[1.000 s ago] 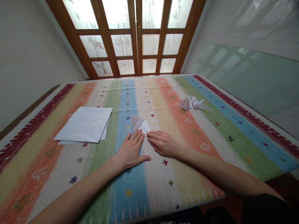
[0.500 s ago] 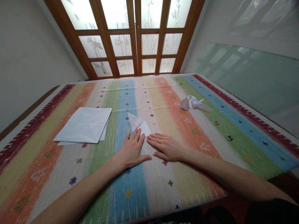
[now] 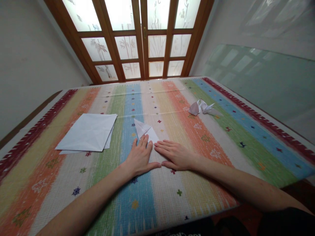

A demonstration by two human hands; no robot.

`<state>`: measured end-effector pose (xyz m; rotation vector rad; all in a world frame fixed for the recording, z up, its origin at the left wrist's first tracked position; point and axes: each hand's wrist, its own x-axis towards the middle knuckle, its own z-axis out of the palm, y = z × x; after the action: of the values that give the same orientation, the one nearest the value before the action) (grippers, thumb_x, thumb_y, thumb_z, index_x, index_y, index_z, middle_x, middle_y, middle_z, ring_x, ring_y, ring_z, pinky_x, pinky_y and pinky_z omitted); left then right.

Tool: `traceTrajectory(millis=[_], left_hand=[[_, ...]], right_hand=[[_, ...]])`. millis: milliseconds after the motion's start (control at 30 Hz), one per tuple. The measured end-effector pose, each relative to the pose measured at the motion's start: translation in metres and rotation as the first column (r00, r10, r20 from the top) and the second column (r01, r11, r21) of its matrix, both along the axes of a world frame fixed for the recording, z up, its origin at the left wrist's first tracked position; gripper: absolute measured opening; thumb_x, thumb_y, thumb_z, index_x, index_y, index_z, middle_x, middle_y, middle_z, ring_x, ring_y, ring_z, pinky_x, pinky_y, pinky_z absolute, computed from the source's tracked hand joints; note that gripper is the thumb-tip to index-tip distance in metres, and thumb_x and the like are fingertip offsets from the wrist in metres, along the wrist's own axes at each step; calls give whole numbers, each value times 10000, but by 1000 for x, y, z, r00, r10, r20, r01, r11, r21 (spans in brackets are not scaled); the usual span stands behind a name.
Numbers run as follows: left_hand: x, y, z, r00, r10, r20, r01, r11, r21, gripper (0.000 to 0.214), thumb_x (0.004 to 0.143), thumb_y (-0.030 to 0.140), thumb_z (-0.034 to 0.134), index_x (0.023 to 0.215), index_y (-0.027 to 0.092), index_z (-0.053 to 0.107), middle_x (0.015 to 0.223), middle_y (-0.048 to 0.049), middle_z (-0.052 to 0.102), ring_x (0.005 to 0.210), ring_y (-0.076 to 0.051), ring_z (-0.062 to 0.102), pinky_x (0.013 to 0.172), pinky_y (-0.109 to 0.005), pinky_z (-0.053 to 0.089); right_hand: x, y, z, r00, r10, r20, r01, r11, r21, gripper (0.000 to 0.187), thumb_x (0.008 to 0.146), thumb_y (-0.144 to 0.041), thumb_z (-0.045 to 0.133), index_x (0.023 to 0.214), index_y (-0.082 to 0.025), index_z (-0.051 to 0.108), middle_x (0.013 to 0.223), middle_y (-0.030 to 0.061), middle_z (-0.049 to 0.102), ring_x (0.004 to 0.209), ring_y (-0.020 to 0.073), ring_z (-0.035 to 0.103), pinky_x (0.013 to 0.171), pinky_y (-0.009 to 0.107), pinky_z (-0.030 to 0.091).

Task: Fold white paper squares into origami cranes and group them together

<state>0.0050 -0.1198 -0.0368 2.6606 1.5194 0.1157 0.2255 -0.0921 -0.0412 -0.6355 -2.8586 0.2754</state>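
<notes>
In the head view both hands lie flat on the table (image 3: 221, 170), which is covered by a striped, woven cloth (image 3: 172, 108). The left hand (image 3: 139, 157) rests palm down with fingers stretched forward and thumb splayed toward the right; its fingertips press on the near part of a small folded white paper (image 3: 145, 131). The right hand (image 3: 176, 154) lies just beside it, also palm down and spread, its fingertips pointing left to the paper's near right edge. Neither hand grips anything — both are open and flattening. The two thumbs nearly meet, and whether they touch cannot be told.

The folded paper sits about midway between the left and right edges of the table, somewhat nearer the front edge than the back, on the blue and cream stripes. Its far part shows a pointed, triangular shape with a crease line running across it; its near part is hidden under the fingers.

Toward the left edge lies a small stack of flat white sheets (image 3: 87, 132), unfolded, well apart from the hands. Toward the right back corner lies a finished-looking folded paper figure (image 3: 203, 107) — its exact form is too small to tell.

As a judgement: one figure appears done, the piece under the hands is at an early-to-middle fold with creases being pressed, and several sheets are untouched.

At the back stands a wooden door with frosted panes (image 3: 140, 39).
</notes>
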Motion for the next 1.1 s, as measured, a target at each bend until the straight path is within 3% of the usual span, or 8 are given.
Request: traceTrajectory(millis=[433, 633, 767, 900, 1000, 1033, 1100], left_hand=[[-3, -1, 2, 999, -10, -35, 8, 999, -41, 936, 772, 758, 490, 1427, 98, 378, 1531, -272, 281, 1440, -397, 216, 1113, -636, 165], [-6, -1, -3, 1000, -16, -26, 15, 1000, -26, 950, 779, 767, 458, 1451, 105, 342, 1543, -255, 268, 1446, -392, 198, 1125, -620, 144], [-7, -1, -6, 999, -35, -35, 34, 999, -30, 955, 800, 763, 424, 1477, 101, 299, 1548, -244, 265, 1447, -381, 204, 1130, -616, 128], [-10, -1, -4, 996, -47, 69, 46, 999, 19, 803, 839, 666, 480, 1432, 132, 393, 1491, -200, 401, 1394, -342, 340, 1140, -558, 190], [-20, 3, 1, 956, 14, 293, -32, 998, 58, 369, 882, 454, 538, 1117, 188, 638, 1229, -122, 640, 1172, -271, 560, 1038, -462, 384], [-25, 7, 3, 920, 84, 382, -108, 993, 41, 266, 879, 407, 546, 977, 189, 662, 1092, -100, 686, 1051, -247, 612, 960, -427, 446], [-33, 16, 7, 785, 302, 541, -339, 940, -34, 218, 849, 384, 572, 871, 179, 642, 863, -66, 687, 809, -208, 632, 766, -368, 510]], right_hand=[[12, -8, 5, 999, -19, -33, 20, 999, 42, 552, 930, -461, 487, 1296, -49, 526, 1354, 227, 553, 1299, 304, 497, 1101, 489, 374], [10, -4, 15, 983, -35, -178, 48, 997, 66, 301, 959, -340, 445, 1091, -146, 634, 1128, 128, 698, 1079, 226, 643, 1002, 426, 477], [1, 14, 14, 976, -80, -201, 100, 991, 88, 377, 967, -287, 419, 1265, -106, 564, 1306, 167, 607, 1245, 242, 545, 1044, 446, 445], [-11, 29, 6, 997, 2, -80, 4, 998, 68, 411, 974, -254, 411, 1339, -98, 520, 1372, 161, 559, 1310, 228, 491, 1100, 445, 388], [-14, 30, 1, 998, -8, -55, 10, 999, 49, 401, 979, -241, 401, 1337, -121, 532, 1381, 142, 556, 1322, 220, 478, 1101, 446, 386], [-14, 29, 0, 998, -13, -54, 15, 999, 46, 399, 980, -243, 398, 1335, -126, 537, 1386, 139, 553, 1325, 223, 475, 1102, 451, 385], [-14, 28, 0, 998, -15, -57, 17, 999, 43, 401, 982, -248, 396, 1333, -122, 542, 1386, 142, 551, 1325, 232, 475, 1099, 462, 388]])
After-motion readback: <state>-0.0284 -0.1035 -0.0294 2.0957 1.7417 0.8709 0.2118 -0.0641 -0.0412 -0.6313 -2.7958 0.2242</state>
